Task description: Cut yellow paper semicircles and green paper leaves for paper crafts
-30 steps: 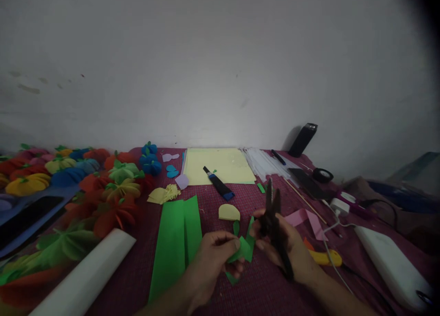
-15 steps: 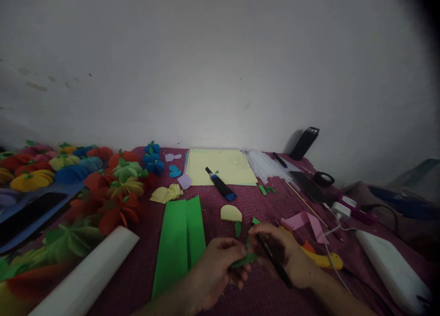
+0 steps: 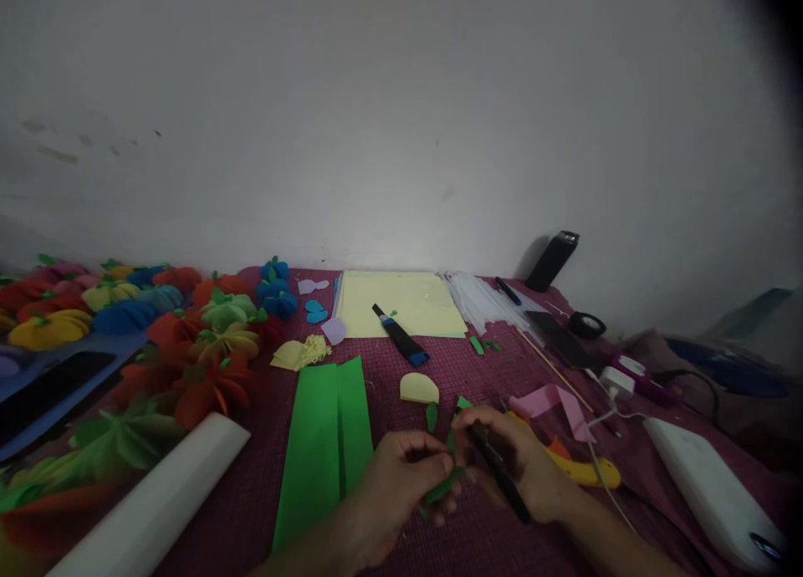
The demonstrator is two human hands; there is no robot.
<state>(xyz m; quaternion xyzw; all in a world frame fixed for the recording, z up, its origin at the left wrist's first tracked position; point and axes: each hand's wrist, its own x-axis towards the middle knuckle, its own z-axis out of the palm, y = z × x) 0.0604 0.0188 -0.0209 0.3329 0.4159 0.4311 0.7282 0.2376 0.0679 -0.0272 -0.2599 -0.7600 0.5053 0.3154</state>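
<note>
My left hand [image 3: 401, 489] is closed, pinching a small green paper leaf [image 3: 442, 485] between thumb and fingers. Close beside it, my right hand [image 3: 524, 464] grips a slim black pen-shaped tool [image 3: 502, 477]; its exact kind is unclear in the dim light. The right fingertips are right at the leaf, and another bit of green paper shows just beyond them. Another loose green leaf [image 3: 432, 416] lies near a cream half-round piece of paper [image 3: 419, 388]. To the left are folded green paper sheets [image 3: 314, 435], partly behind my left forearm.
Several colourful paper pumpkins [image 3: 219, 385] crowd the left, near a white roll [image 3: 156, 502]. Yellow sheets [image 3: 364, 297] with a black-and-blue tool [image 3: 401, 337] lie at the back. Rightward are pink ribbon [image 3: 552, 400], a yellow-handled tool [image 3: 586, 472], a white power bank [image 3: 706, 485], cables and a black bottle [image 3: 552, 261].
The view has shifted slightly. The leaf in my left hand has tilted a little, and both hands stay close together with the same holds.
</note>
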